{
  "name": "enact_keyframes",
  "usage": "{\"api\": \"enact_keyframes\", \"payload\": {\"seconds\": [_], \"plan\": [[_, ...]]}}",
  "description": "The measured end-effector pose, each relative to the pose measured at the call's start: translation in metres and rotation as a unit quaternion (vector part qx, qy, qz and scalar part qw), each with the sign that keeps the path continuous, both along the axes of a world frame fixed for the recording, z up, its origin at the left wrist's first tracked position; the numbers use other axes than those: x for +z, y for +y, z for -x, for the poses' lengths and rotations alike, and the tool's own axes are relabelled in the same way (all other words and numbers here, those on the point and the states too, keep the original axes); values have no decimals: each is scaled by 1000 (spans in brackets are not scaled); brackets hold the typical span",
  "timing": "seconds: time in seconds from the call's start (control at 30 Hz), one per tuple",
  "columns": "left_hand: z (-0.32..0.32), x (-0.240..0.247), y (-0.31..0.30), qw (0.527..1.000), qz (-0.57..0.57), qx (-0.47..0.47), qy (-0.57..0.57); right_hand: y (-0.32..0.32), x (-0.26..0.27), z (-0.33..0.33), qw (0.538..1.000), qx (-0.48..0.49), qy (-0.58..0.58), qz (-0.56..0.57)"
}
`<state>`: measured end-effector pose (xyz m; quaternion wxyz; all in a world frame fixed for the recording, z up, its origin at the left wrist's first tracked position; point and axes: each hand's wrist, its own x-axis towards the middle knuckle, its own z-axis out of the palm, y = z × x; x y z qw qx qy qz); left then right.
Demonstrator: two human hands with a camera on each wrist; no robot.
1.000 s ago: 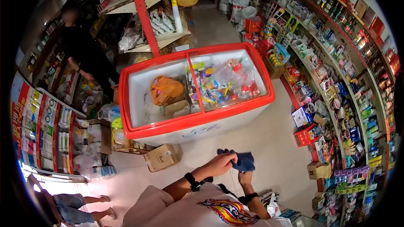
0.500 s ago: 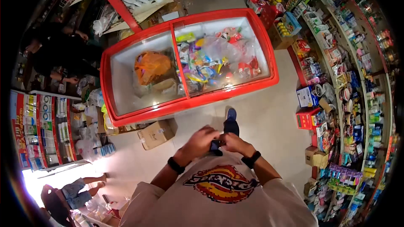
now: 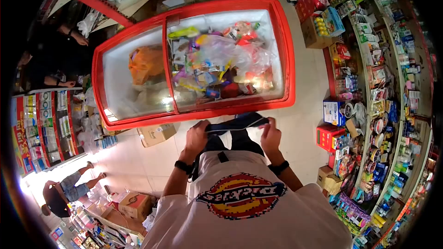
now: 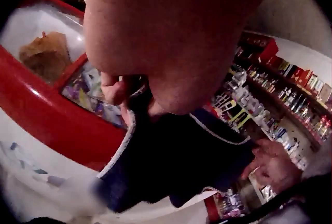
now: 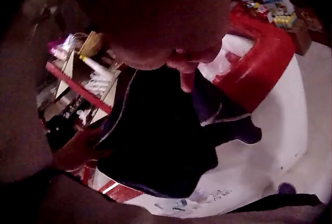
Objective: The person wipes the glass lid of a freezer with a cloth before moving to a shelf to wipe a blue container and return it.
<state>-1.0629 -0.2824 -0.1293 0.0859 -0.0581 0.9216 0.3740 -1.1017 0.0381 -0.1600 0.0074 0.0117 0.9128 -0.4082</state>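
A dark navy cloth (image 3: 237, 123) with pale edging is stretched between my two hands, low in front of the freezer. My left hand (image 3: 197, 137) grips its left end with curled fingers. At the other end, my right hand (image 3: 271, 136) pinches the edge between thumb and fingers. In the left wrist view the cloth (image 4: 176, 156) hangs below the left hand (image 4: 166, 42), its lower edge wavy. From the right wrist view, the cloth (image 5: 161, 136) drapes in front of the freezer's white side, and some of the right fingers are in shadow.
Just ahead stands a chest freezer (image 3: 287, 55) with a red rim, holding packets and an orange bag (image 3: 146, 64). Goods shelves (image 3: 364, 78) run along the right. A cardboard box (image 3: 156, 134) lies on the floor at left. One person (image 3: 64, 191) is at lower left, another at upper left.
My hands were together on the bunched cloth; they have moved apart and now spread it between them. The head view has tilted further down and moved closer to the freezer.
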Motion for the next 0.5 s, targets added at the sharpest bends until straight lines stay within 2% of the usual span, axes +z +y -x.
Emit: {"api": "enact_keyframes", "payload": {"seconds": [0.03, 0.1, 0.13, 0.23, 0.3, 0.37, 0.43, 0.5], "plan": [[12, -6, 10, 999, -16, -42, 19, 9, 1, 5, 996, -63, -51, 42], [37, -24, 40, 995, -52, -80, 32, 27, -14, 18, 990, -142, 15, 15], [50, -27, 58, 994, -58, -85, 24, 38, -18, 23, 984, -175, 5, -19], [101, -37, 98, 995, -30, -93, -26, 57, -42, 49, 973, -222, 63, 13], [123, -50, 115, 998, -20, -51, -13, 72, -72, 66, 984, -148, 99, -18], [133, -57, 127, 1000, -11, -27, 11, 77, -76, 88, 994, -61, 52, -79], [144, -50, 134, 985, 82, 34, 146, 72, -81, 97, 986, -22, 63, -151], [144, -47, 150, 976, 103, 46, 184, 70, -88, 101, 983, -5, 79, -164]]}}
